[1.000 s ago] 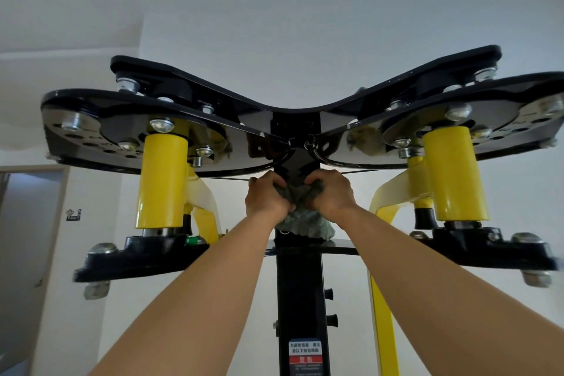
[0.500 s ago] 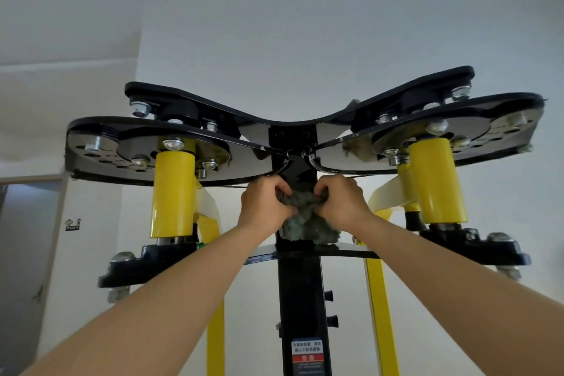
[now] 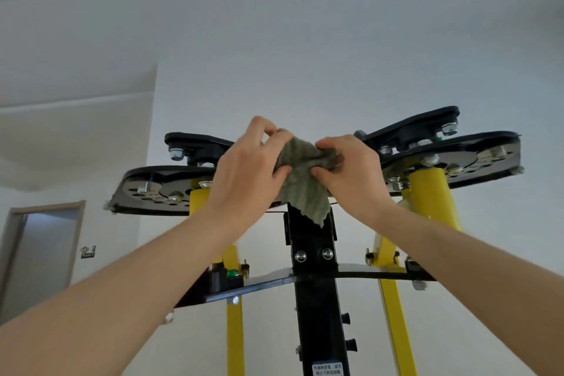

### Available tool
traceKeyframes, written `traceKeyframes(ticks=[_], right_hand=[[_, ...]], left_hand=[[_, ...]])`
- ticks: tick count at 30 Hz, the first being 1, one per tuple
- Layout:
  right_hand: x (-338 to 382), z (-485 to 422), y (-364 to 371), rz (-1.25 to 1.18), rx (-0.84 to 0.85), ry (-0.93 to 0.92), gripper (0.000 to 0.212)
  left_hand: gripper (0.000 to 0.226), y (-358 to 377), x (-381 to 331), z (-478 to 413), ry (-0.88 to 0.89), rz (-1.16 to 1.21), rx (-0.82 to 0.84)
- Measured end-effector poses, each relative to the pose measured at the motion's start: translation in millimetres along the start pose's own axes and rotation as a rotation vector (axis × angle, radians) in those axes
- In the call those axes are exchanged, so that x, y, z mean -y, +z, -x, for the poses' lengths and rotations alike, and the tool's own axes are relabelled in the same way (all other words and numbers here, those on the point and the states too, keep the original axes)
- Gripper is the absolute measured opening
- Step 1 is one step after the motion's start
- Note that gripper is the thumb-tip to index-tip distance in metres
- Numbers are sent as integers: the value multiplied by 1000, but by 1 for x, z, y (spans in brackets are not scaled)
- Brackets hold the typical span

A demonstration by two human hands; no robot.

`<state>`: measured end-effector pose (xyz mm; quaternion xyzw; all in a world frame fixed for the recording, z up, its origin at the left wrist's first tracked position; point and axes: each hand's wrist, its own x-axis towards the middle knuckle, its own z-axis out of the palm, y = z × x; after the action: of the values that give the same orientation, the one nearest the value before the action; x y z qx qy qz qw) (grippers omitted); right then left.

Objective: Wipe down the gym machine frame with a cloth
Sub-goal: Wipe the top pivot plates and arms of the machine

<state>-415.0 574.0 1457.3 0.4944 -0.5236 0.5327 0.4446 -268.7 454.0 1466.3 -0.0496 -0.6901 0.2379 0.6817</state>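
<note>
A grey-green cloth hangs in front of the top of the gym machine frame, its lower corner drooping over the black centre post. My left hand pinches the cloth's upper left edge between thumb and fingers. My right hand grips its bunched upper right part. Both hands are raised before the joint where the black top plates meet, hiding it. The left black plate and right black plate spread out on yellow cylinders.
A lower black cross plate spans the post, with yellow bars running down on either side. Adjustment knobs stick out of the post's right side low down. A white wall and ceiling lie behind; a doorway is at the lower left.
Both hands lifted the cloth from the post under the top plates up to plate height, and the bunched cloth now hangs partly unfolded. The view tilted upward, so the machine sits lower in frame.
</note>
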Motion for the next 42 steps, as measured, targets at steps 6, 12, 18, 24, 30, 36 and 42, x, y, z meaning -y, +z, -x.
traceKeyframes(ticks=[6,12,18,24,30,36,42], right_hand=[[14,-73,25,79,51,-36,41],[25,-110,70,-16,96,-43,40],[35,-111,92,-159,424,-52,32],[39,-103,96,-299,532,-100,41],[47,-103,97,-298,407,-266,36],[33,-119,84,-43,554,-270,28],[16,-137,66,196,679,-223,34]], left_hand=[[35,-16,41,-71,-166,-197,193],[61,-34,96,-80,-194,-267,339],[58,-61,131,-65,-258,-343,384],[48,-76,145,-51,-290,-299,590],[44,-72,133,-63,-188,-226,564],[22,-52,119,-77,-178,-282,789],[36,-20,103,-91,-96,-300,960]])
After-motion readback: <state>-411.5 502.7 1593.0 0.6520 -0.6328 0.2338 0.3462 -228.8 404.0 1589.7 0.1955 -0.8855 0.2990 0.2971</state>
